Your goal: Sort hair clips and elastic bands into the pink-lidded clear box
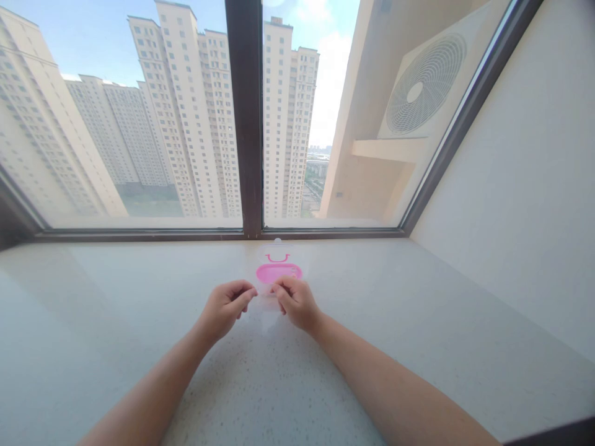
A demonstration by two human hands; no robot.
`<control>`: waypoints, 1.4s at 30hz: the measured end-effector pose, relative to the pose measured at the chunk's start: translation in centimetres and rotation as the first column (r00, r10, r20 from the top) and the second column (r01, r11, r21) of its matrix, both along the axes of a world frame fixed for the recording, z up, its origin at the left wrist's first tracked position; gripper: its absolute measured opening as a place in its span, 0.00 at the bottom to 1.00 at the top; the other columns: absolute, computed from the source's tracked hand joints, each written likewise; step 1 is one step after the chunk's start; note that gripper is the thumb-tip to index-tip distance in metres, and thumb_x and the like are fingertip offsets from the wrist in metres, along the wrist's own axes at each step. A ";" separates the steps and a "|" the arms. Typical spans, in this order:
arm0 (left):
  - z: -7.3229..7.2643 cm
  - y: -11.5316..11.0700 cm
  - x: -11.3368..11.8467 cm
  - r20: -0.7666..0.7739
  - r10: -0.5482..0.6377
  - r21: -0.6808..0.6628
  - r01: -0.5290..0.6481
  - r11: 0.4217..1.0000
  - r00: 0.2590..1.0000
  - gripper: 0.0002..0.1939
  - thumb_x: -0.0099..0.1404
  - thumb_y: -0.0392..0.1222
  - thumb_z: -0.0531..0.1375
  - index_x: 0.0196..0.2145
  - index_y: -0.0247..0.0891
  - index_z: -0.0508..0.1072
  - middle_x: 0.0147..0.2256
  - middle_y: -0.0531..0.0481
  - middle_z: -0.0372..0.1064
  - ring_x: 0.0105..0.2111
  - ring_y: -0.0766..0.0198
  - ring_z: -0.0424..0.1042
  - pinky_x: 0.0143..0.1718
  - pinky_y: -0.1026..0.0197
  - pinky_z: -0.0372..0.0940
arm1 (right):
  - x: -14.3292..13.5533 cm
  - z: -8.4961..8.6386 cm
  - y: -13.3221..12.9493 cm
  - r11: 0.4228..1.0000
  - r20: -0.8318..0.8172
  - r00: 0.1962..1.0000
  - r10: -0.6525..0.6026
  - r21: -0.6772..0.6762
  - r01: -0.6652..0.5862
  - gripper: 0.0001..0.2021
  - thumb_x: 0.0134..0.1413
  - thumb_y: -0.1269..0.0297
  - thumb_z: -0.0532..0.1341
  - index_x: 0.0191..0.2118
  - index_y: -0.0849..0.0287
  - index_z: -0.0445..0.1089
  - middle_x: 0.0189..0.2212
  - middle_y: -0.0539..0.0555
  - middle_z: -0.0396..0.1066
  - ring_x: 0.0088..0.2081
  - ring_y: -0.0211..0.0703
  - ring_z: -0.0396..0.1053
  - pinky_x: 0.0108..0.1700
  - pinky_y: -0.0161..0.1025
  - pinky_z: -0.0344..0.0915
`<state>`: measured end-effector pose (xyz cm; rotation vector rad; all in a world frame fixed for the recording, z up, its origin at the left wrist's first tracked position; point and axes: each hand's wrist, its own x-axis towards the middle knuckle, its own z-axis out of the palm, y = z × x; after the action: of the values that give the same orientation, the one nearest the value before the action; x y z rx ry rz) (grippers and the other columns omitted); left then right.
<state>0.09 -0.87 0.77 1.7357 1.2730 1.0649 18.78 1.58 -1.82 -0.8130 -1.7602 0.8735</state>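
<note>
A small pink oval box [272,272] lies on the pale speckled sill, with a clear lid [277,242] tipped back toward the window and a pink handle [277,259] between them. A few tiny items show at the right end of the box, too small to name. My left hand [227,308] is just left of the box's near side, thumb and fingertips pinched together. In front of the box's right part, my right hand [294,300] is also closed in a pinch, hiding some of its rim. What either pinch holds is too small to make out.
The speckled sill [260,384] stretches under both arms up to a dark window frame [251,124]. A white wall [525,186] bounds it on the right. Outside the glass are tall buildings and an air-conditioner unit [423,90].
</note>
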 end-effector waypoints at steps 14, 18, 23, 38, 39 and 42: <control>-0.1 0.0 -0.1 0.016 -0.003 -0.005 0.003 1.000 1.000 0.13 0.60 0.48 0.55 0.27 0.35 0.71 0.17 0.56 0.60 0.17 0.69 0.58 0.19 0.68 0.55 | -0.1 -0.1 0.1 1.000 0.027 0.999 -0.023 0.014 0.022 0.09 0.55 0.67 0.52 0.29 0.62 0.68 0.13 0.45 0.58 0.16 0.31 0.58 0.21 0.29 0.55; 0.0 0.0 -0.1 0.018 -0.010 -0.007 0.010 1.000 1.000 0.13 0.60 0.48 0.55 0.26 0.35 0.70 0.17 0.56 0.59 0.17 0.70 0.58 0.19 0.67 0.55 | -0.1 -0.1 0.1 1.000 0.020 1.000 -0.018 0.021 0.017 0.09 0.55 0.67 0.52 0.29 0.62 0.67 0.13 0.44 0.58 0.16 0.31 0.57 0.21 0.29 0.56; 0.2 -0.1 -0.1 0.021 -0.011 -0.005 0.011 1.000 1.000 0.13 0.60 0.47 0.55 0.26 0.35 0.69 0.17 0.57 0.59 0.17 0.70 0.58 0.19 0.67 0.54 | -0.1 0.0 0.0 1.000 0.031 0.999 -0.021 0.023 0.020 0.09 0.56 0.67 0.52 0.29 0.62 0.67 0.13 0.44 0.58 0.16 0.31 0.58 0.22 0.29 0.56; -0.2 0.1 -0.2 -0.013 -0.046 -0.004 0.046 0.999 0.999 0.13 0.61 0.47 0.55 0.27 0.35 0.68 0.18 0.57 0.59 0.18 0.70 0.58 0.20 0.67 0.55 | -0.2 -0.3 0.2 0.999 0.030 0.999 -0.024 0.038 0.023 0.09 0.56 0.66 0.53 0.30 0.62 0.67 0.14 0.45 0.58 0.18 0.31 0.57 0.23 0.29 0.55; -0.2 0.1 -0.2 -0.018 -0.047 -0.004 0.046 0.999 0.999 0.13 0.61 0.47 0.55 0.27 0.35 0.69 0.18 0.57 0.59 0.18 0.70 0.58 0.20 0.67 0.55 | -0.2 -0.3 0.2 0.999 0.031 0.999 -0.026 0.039 0.025 0.09 0.56 0.66 0.53 0.29 0.62 0.67 0.14 0.45 0.58 0.18 0.31 0.57 0.23 0.29 0.55; -0.2 0.1 -0.2 -0.032 -0.045 0.000 0.045 0.999 0.998 0.12 0.61 0.47 0.55 0.27 0.35 0.69 0.18 0.57 0.59 0.18 0.70 0.59 0.20 0.67 0.55 | -0.2 -0.3 0.2 0.998 0.041 0.999 -0.032 0.046 0.030 0.09 0.56 0.66 0.53 0.29 0.62 0.67 0.15 0.45 0.59 0.18 0.31 0.57 0.24 0.29 0.55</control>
<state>-0.11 -0.77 0.58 1.7801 1.2473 1.0160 18.60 1.81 -2.08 -0.8322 -1.7923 0.7989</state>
